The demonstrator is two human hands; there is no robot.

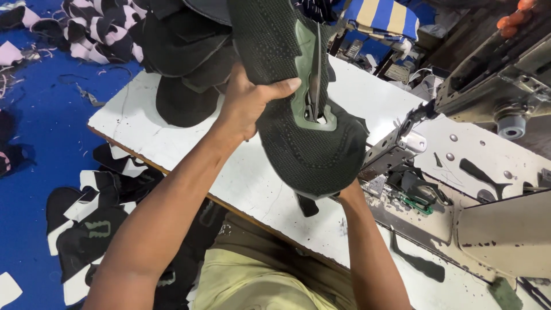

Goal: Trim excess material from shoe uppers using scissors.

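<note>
Upper (pixel 298 109), dark knit with green trim, held up above surface (pixel 252 178), near machine (pixel 459 172); raised close to camera, likely for inspection. Left hand (pixel 247 103) clamped on upper's edge, thumb across knit, steadying it. Right hand (pixel 344 192) mostly hidden under upper's lower end; grip there cannot be told, probably supporting. Pile (pixel 189 51) of dark pieces just beyond left grip.

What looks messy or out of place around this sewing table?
Black-and-white cut fabric pieces lie scattered on the blue floor left of the white table, and loose thread scraps litter it.
</note>
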